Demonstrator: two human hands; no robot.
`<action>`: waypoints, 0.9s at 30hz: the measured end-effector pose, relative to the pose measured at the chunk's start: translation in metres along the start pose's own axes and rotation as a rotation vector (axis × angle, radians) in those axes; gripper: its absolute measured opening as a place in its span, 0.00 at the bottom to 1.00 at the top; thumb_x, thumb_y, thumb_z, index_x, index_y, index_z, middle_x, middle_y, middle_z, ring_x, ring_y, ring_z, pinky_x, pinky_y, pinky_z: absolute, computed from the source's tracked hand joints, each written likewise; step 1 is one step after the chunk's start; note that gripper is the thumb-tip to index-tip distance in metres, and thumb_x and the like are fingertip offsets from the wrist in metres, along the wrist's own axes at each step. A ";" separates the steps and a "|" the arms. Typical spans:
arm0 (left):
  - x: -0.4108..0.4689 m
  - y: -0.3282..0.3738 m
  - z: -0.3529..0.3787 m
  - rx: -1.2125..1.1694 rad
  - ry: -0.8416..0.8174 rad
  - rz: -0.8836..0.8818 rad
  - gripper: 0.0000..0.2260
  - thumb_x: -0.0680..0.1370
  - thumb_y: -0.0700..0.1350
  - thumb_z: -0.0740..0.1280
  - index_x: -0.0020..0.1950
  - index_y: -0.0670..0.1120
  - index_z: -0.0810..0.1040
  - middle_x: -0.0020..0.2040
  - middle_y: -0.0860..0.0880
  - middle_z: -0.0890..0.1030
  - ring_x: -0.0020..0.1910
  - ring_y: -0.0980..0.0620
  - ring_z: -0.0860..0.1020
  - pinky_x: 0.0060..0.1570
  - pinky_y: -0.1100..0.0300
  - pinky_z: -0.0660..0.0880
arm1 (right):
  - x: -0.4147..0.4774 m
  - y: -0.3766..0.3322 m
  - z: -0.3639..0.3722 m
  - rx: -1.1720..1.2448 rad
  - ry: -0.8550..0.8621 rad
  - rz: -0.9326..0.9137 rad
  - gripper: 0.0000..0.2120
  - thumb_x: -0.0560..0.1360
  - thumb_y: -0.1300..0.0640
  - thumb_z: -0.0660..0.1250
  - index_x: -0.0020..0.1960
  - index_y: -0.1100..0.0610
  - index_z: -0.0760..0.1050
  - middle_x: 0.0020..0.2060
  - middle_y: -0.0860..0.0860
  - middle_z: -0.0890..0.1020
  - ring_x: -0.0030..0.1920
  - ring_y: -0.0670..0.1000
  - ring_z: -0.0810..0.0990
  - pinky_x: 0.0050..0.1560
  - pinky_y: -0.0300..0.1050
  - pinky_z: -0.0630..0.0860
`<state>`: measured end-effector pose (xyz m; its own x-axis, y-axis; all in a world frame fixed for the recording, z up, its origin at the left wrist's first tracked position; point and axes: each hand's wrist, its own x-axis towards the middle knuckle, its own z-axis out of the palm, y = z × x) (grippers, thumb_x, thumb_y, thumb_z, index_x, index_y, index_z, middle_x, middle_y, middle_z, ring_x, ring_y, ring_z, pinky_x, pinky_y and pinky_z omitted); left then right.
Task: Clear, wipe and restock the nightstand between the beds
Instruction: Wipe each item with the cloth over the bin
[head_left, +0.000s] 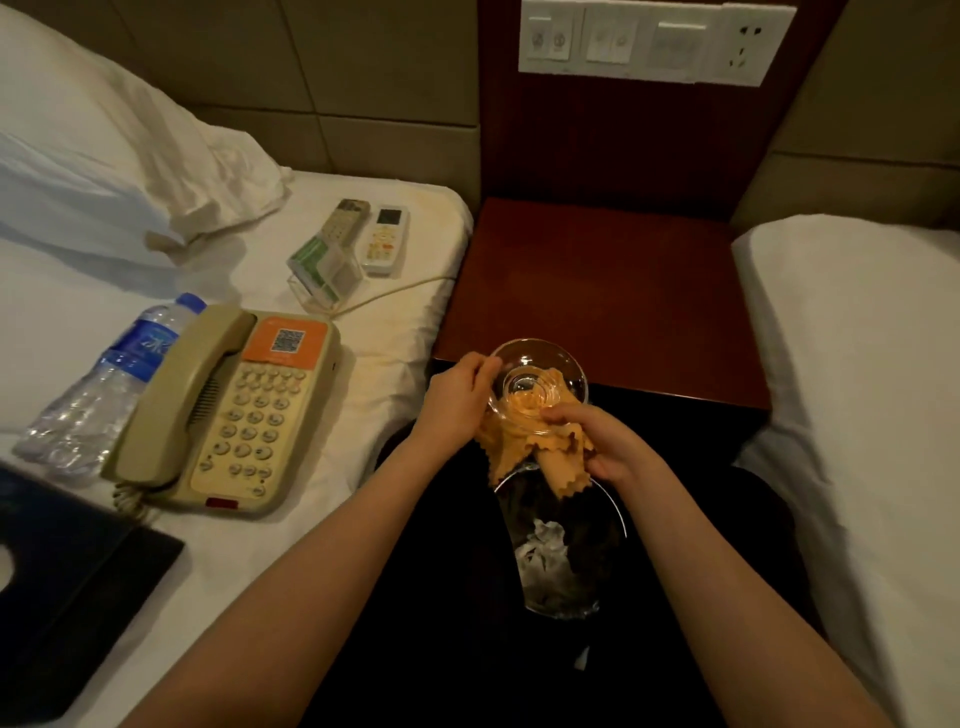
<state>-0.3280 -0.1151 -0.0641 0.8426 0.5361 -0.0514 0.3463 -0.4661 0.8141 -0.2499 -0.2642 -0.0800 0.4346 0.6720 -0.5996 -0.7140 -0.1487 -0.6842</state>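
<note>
Glass ashtray (537, 384) hung tilted just off the nightstand's (597, 291) front edge, over a lined bin (563, 551). Left hand (457, 400) pinched its left rim, while the right hand (605, 441) clenched an orange cloth (524, 447) against its underside.

White pillow (104, 156) on left bed, wall switch panel (654, 41), padded headboard (363, 78), right bed (857, 364)
</note>
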 end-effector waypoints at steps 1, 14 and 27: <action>0.002 0.002 -0.005 0.012 0.008 0.005 0.11 0.82 0.47 0.56 0.48 0.43 0.75 0.33 0.50 0.76 0.31 0.49 0.76 0.34 0.57 0.74 | 0.002 -0.006 0.005 -0.002 -0.015 0.001 0.06 0.77 0.66 0.59 0.47 0.64 0.75 0.33 0.55 0.83 0.32 0.49 0.83 0.36 0.39 0.81; 0.037 -0.017 -0.104 -0.037 0.320 -0.197 0.11 0.80 0.40 0.53 0.46 0.40 0.73 0.32 0.42 0.77 0.20 0.53 0.76 0.24 0.61 0.74 | 0.038 -0.073 0.116 0.042 0.010 -0.014 0.08 0.77 0.57 0.65 0.41 0.61 0.76 0.26 0.54 0.83 0.26 0.50 0.82 0.34 0.43 0.80; 0.091 -0.051 -0.209 -0.421 0.576 -0.558 0.11 0.82 0.36 0.53 0.45 0.37 0.73 0.24 0.44 0.77 0.19 0.57 0.77 0.28 0.60 0.73 | 0.104 -0.095 0.184 0.159 0.083 -0.053 0.08 0.78 0.60 0.61 0.41 0.61 0.73 0.26 0.55 0.80 0.37 0.54 0.76 0.41 0.47 0.74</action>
<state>-0.3550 0.1049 0.0103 0.2209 0.9290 -0.2969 0.3676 0.2026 0.9076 -0.2379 -0.0471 -0.0013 0.5131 0.6128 -0.6010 -0.7636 0.0061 -0.6456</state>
